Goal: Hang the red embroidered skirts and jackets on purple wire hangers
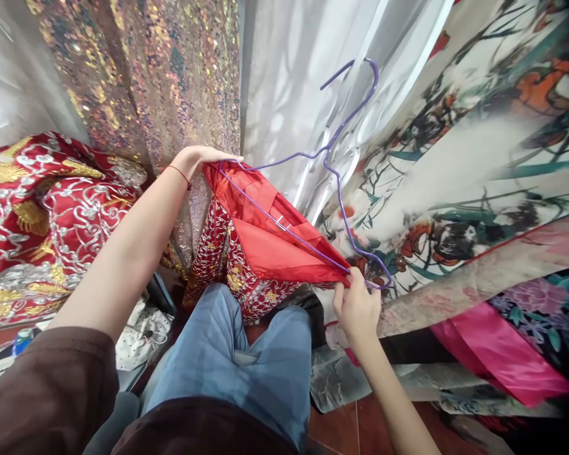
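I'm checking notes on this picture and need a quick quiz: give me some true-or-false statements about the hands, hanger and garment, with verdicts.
1. The hanger is purple. True.
2. The right hand is clear of the garment. False: it grips the garment's edge.
3. The left hand touches the garment. True.
4. The garment's lining is blue. False: it is red.
5. A red cord circles the left wrist. True.
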`<action>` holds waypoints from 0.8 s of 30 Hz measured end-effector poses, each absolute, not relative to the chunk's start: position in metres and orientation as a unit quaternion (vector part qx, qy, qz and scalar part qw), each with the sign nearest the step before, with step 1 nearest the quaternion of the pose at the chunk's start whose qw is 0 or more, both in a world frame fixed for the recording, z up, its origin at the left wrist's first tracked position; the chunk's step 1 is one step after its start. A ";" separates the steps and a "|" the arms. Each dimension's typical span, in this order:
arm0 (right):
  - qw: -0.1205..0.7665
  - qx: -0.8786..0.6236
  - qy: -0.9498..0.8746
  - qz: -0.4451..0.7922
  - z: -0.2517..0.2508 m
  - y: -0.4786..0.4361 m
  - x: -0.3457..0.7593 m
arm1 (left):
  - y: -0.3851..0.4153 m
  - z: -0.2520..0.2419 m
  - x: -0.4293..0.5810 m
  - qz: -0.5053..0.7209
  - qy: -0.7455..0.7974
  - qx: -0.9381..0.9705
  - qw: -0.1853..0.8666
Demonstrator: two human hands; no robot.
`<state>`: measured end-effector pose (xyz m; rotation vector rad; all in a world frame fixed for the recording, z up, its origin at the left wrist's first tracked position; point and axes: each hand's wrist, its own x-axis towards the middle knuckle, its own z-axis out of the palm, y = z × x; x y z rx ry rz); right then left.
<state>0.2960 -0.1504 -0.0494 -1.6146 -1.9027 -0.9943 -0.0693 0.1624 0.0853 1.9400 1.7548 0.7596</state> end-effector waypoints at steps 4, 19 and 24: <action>0.262 -0.595 -0.679 -0.341 -0.052 -0.149 0.302 | 0.159 0.085 -0.057 0.210 0.642 0.716 0.174; 0.323 -0.505 -0.696 -0.395 -0.039 -0.167 0.280 | 0.082 0.098 0.015 0.282 0.637 0.717 -0.021; 0.332 -0.530 -0.661 -0.415 -0.039 -0.161 0.301 | 0.069 0.113 0.012 0.430 0.548 0.718 -0.017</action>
